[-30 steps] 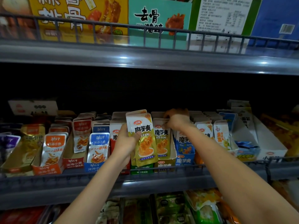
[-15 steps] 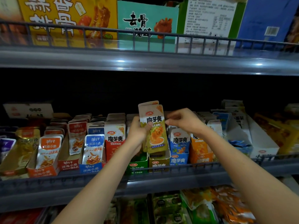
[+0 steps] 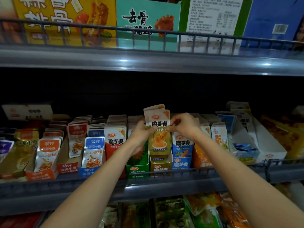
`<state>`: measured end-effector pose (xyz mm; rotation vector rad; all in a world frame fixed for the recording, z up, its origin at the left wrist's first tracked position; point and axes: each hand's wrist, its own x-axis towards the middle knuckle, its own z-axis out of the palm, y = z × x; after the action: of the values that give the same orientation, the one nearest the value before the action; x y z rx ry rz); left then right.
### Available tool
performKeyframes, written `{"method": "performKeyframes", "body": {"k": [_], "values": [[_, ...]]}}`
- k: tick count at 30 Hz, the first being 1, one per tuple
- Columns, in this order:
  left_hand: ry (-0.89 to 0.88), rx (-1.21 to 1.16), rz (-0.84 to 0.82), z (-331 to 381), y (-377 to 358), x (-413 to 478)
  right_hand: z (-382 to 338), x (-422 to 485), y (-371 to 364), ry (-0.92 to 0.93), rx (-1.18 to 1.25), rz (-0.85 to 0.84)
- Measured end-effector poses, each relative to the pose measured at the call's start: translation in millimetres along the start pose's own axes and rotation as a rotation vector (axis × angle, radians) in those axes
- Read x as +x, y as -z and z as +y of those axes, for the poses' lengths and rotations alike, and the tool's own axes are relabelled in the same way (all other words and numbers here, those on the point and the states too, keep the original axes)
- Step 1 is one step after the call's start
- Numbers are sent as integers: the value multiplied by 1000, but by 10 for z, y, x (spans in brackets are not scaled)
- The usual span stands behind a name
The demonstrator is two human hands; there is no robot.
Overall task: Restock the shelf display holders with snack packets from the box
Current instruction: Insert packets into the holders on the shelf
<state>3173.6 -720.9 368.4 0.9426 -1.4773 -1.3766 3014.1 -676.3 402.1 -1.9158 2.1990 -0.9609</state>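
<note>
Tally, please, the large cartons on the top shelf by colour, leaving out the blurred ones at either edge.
Yellow carton: 1
Teal carton: 1
White-and-green carton: 1
Blue carton: 1
Total: 4

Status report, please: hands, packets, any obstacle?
Left hand grips yellow foil snack packets. Right hand pinches their right edge. Packets upright over yellow cardboard holder. No obstacle seen.

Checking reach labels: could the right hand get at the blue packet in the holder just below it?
Probably yes: the blue packet stands uncovered right under the right hand, but its fingers must first release the yellow packets they pinch.
</note>
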Motion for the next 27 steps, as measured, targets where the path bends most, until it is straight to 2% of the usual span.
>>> {"method": "performKeyframes", "body": {"k": [2,7,10,13,18,23,27], "values": [[-18,46,-15,1,37,1,-26,1,-5,-24,-16,-6],[-107,185,-32,61,67,8,-8,68,-97,-40,229,-29],[-155,285,-71,85,85,23,-15,64,-73,-20,271,-84],[-166,334,-95,74,54,22,-16,55,-57,-24,190,-132],[-205,535,-25,35,64,63,-29,53,-133,-68,-48,-76],[-237,926,3,26,132,60,-8,137,-102,-89,144,-98],[-268,977,22,-54,107,70,-26,146,-106,-52,-79,-153]]}}
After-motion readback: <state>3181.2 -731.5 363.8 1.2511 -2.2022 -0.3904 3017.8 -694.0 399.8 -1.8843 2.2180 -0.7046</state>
